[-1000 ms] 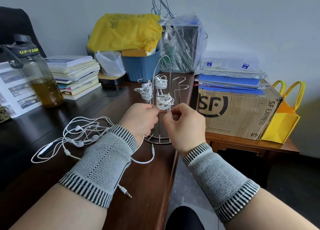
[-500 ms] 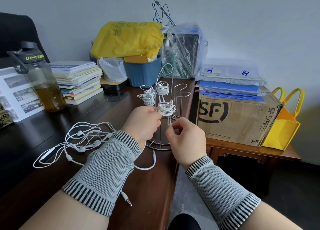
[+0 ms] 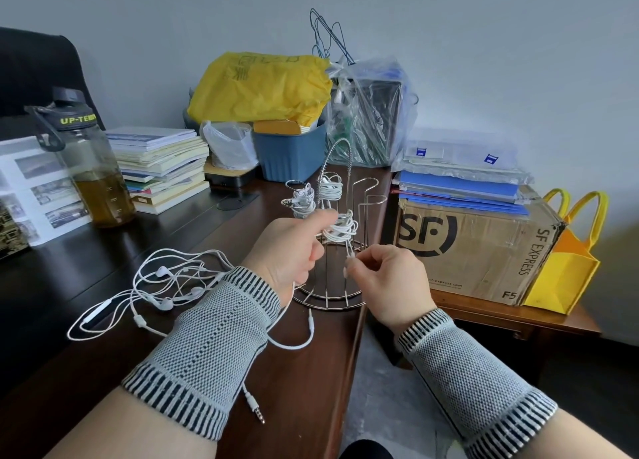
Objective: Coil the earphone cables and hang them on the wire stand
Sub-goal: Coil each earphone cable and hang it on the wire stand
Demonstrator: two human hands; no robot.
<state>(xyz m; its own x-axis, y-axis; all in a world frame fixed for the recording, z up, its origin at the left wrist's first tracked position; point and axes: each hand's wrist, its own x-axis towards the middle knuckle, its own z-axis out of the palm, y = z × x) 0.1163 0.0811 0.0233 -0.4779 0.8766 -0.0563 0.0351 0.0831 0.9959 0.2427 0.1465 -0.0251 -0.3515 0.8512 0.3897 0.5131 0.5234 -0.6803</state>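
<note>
Coiled earphone cable [image 3: 340,229] on wire stand [image 3: 366,203], white, both hands' fingers [image 3: 352,268] pinching it

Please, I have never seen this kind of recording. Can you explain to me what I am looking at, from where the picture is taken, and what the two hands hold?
There is no robot here: a person wears a camera on the head, and it looks down at their own two hands. On the dark table stands a wire stand with three coiled white earphones already on its hooks. The left hand holds the nearest coil against the stand. The right hand pinches the loose end of that cable. More earphones lie tangled on the table to the left. Behind are a water bottle, stacked books and a cardboard box.
</note>
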